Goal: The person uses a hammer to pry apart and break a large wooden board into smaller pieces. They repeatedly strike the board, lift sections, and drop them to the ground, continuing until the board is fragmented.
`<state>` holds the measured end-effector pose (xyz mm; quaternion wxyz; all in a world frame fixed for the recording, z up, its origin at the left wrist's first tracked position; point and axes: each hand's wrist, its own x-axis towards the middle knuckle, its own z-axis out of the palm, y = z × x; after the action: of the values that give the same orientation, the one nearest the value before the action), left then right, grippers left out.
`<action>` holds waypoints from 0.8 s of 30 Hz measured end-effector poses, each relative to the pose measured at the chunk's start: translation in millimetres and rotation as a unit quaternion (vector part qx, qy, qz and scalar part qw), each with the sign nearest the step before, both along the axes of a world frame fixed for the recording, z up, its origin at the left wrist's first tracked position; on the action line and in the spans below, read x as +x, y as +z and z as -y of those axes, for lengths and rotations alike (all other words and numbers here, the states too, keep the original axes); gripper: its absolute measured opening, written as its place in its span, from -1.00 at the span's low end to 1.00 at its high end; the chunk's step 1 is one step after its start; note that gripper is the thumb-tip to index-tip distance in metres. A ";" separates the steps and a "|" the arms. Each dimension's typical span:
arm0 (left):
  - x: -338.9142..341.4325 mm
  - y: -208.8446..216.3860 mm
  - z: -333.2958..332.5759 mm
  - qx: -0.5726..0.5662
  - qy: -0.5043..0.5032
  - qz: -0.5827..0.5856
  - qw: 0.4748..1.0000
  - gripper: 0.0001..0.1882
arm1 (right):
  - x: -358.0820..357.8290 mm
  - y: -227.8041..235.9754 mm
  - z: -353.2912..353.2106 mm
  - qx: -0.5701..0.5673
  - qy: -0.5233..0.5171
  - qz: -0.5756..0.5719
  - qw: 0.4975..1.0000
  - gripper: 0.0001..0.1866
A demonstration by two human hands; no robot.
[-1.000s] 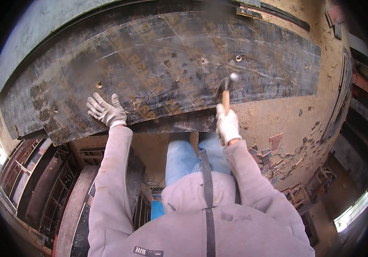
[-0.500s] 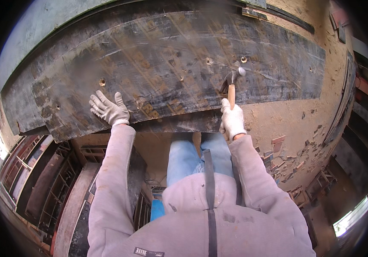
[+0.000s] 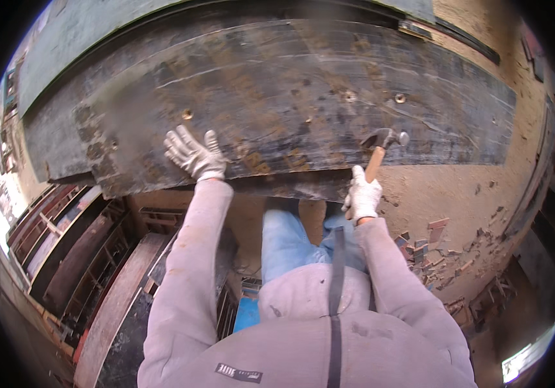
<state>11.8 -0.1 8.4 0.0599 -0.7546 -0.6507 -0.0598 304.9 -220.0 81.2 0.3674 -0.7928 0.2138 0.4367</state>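
Note:
A long, dark, scuffed board [image 3: 251, 84] with several holes lies across in front of me, on top of another dark board [image 3: 310, 183] whose near edge shows below it. My left hand [image 3: 195, 152], in a whitish work glove, rests with fingers spread on the board's near part, just below a hole. In my right hand [image 3: 363, 196], also gloved, is a claw hammer [image 3: 376, 161], gripped round its wooden handle. Its metal head is over the board's near right part; I cannot tell whether it touches the surface.
Scraps of wood [image 3: 429, 249] lie scattered on the sandy floor [image 3: 446, 200] at the right. Stacked panels with framed edges [image 3: 64, 242] stand at the lower left. A grey-green sheet [image 3: 90, 48] lies along the far side. Something blue [image 3: 246, 313] is beside my legs.
The boards and both hands sit further right in the picture as the view has shifted. The hammer head has come nearer the board's near edge and turned. My left hand stays spread on the board.

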 end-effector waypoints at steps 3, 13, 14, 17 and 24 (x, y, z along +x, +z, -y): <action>9.8 10.7 2.1 -0.066 0.008 -0.019 0.998 -0.02 | -27.6 -81.1 36.0 -0.132 0.070 0.157 0.976 -0.37; 0.4 15.5 3.1 -0.043 0.002 0.054 0.998 -0.08 | -36.1 -22.1 -7.1 0.031 -0.055 0.100 0.993 -0.53; -0.8 21.4 2.8 -0.058 -0.004 0.069 0.996 -0.10 | -38.8 5.0 -15.9 0.061 -0.053 0.106 0.991 -0.54; -16.3 26.7 3.2 -0.030 -0.003 0.221 0.975 -0.24 | -49.7 49.2 -30.0 0.153 -0.069 0.127 0.978 -0.59; -196.0 85.9 -55.3 0.013 0.210 0.344 0.915 -0.13 | -148.3 113.3 -73.9 0.277 -0.077 0.023 0.958 -0.41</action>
<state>-184.2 55.1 94.4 -0.1470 -0.5328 -0.7735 -0.3102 156.7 -146.1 194.5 0.6097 -0.6509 0.1370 0.4310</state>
